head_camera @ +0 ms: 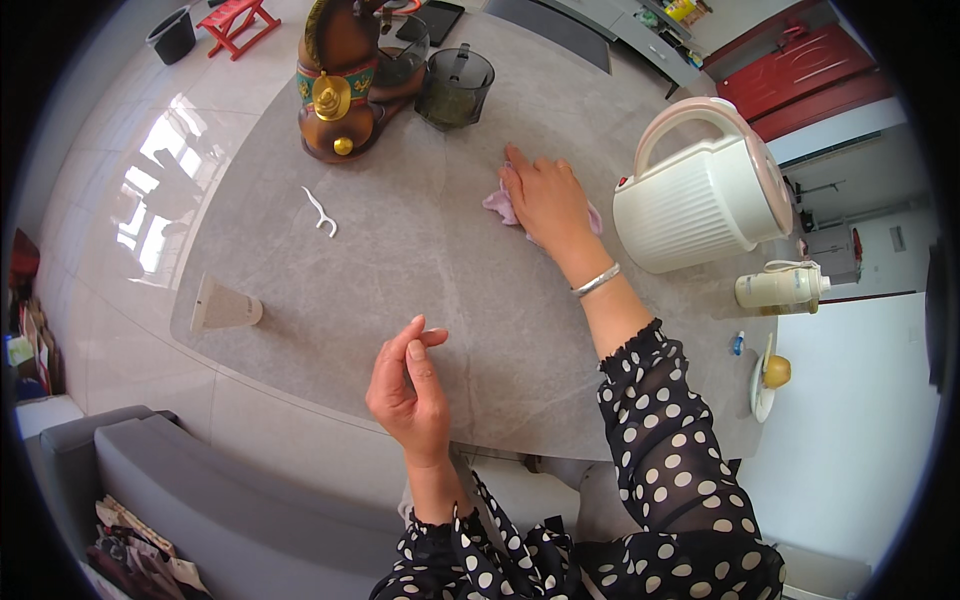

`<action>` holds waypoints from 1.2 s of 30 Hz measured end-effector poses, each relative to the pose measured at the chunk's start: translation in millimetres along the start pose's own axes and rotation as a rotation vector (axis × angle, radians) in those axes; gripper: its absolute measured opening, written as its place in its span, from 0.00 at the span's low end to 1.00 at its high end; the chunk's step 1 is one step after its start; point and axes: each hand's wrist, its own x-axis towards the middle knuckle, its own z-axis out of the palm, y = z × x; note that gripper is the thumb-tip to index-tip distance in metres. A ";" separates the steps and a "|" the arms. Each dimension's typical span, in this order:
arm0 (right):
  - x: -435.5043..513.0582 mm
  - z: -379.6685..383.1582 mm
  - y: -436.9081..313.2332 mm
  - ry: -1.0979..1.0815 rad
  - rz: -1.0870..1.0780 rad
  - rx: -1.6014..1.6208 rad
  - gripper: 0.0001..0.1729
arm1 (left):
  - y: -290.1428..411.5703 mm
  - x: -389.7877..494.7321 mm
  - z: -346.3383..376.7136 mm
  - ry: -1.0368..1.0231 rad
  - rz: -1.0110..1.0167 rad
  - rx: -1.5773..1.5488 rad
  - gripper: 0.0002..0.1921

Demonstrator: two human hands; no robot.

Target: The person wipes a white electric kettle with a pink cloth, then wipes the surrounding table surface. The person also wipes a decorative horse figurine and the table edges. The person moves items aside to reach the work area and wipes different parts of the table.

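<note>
My right hand [547, 199] lies on a pink cloth [501, 204], pressing it against the grey stone-patterned tabletop [360, 285]; its fingers hide most of the cloth. Near the table's front edge, my left hand [412, 390] is raised with bent fingers and holds nothing. A white and pink electric kettle [694, 195] stands right of my right hand. Beyond that hand is a dark transparent lidded cup [454, 90], beside a brown ceramic ornament [337, 97] with gold details. A white dental floss pick [321, 214] lies to the left, and a paper cup [227, 306] stands near the left edge.
At the right edge are a cream bottle [780, 287], a small blue-and-white item [739, 343] and a white plate [761, 390] with a yellowish round fruit [777, 371]. A dark flat device [441, 21] lies at the far edge. A grey sofa [225, 495] is at lower left.
</note>
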 end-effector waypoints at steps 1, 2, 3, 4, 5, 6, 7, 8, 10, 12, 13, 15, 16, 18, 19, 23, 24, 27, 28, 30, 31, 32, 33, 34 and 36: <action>2.8 2.0 0.2 -0.001 0.016 -0.017 0.21 | 0.1 -0.1 0.3 0.003 0.000 -0.003 0.12; 5.4 3.6 0.8 -0.002 0.032 -0.034 0.22 | 0.2 0.0 0.8 0.005 0.001 -0.006 0.12; 8.6 4.2 0.3 -0.008 0.052 -0.035 0.21 | 0.3 0.0 0.9 0.008 0.002 -0.008 0.12; 11.5 4.6 0.2 -0.013 0.074 -0.037 0.21 | 0.7 -0.2 0.8 0.004 -0.003 -0.006 0.12; 13.2 4.3 0.3 -0.019 0.095 -0.039 0.21 | 1.1 -0.5 0.7 0.000 -0.008 -0.004 0.12; 14.8 3.1 -0.6 -0.038 0.111 -0.025 0.21 | 1.5 -0.4 0.5 -0.003 -0.012 -0.002 0.12; 16.3 1.4 -1.0 -0.057 0.128 -0.011 0.22 | 1.6 0.0 0.8 0.001 -0.003 0.001 0.12; 17.4 -0.4 -1.3 -0.076 0.145 0.002 0.22 | 1.7 0.5 1.4 0.005 0.007 0.003 0.12; 12.8 3.5 3.0 -0.045 0.084 -0.013 0.21 | 1.0 1.5 2.5 0.007 0.016 0.005 0.12; 4.8 3.5 6.4 0.001 0.005 -0.002 0.20 | 0.7 1.5 2.1 0.004 0.017 0.008 0.12; -1.3 1.8 7.0 0.031 -0.044 0.018 0.19 | 0.8 1.4 1.8 0.004 0.009 0.001 0.12; -10.1 -2.1 5.6 0.063 -0.109 0.081 0.18 | 1.0 0.7 1.2 0.006 -0.006 -0.010 0.12; -12.5 -5.3 3.6 0.065 -0.124 0.124 0.17 | 0.3 0.5 0.6 0.006 -0.002 -0.006 0.12; -13.3 -6.9 2.9 0.067 -0.144 0.193 0.17 | -1.0 0.6 -0.2 0.006 0.008 0.000 0.12; -12.6 -7.0 3.2 0.068 -0.149 0.220 0.17 | -0.6 0.6 -0.9 0.008 -0.001 -0.001 0.12; -2.1 -5.0 -6.9 0.088 -0.091 0.459 0.18 | 1.1 -0.2 0.4 0.006 -0.023 0.010 0.11; -0.2 -1.1 -10.5 0.075 -0.120 0.444 0.18 | 1.2 -0.3 1.1 0.006 -0.024 0.017 0.11; 7.5 6.9 -18.2 0.019 -0.164 0.391 0.18 | 2.3 0.2 -1.5 0.017 -0.037 0.005 0.11; 13.7 5.9 -17.3 -0.012 -0.151 0.361 0.18 | 2.3 0.7 -2.7 0.021 -0.035 0.014 0.11; 27.6 13.6 -7.2 0.026 -0.167 0.261 0.18 | 3.5 0.3 -1.1 0.019 -0.031 0.018 0.11; 33.6 26.0 9.5 0.096 -0.193 0.181 0.18 | 5.2 -0.7 3.7 0.008 -0.039 -0.006 0.11; 36.4 33.3 18.1 0.164 -0.224 0.110 0.18 | 5.6 -1.2 6.3 0.005 -0.046 -0.021 0.11; 37.8 31.2 10.0 0.096 -0.185 0.151 0.18 | 4.7 -0.3 4.4 0.015 -0.052 -0.023 0.11; 36.4 27.9 2.4 0.028 -0.147 0.189 0.19 | 3.6 0.1 3.1 0.016 -0.049 -0.017 0.11; 25.7 19.9 -16.8 -0.013 -0.149 0.275 0.19 | 2.5 0.7 -0.5 0.023 -0.040 -0.002 0.11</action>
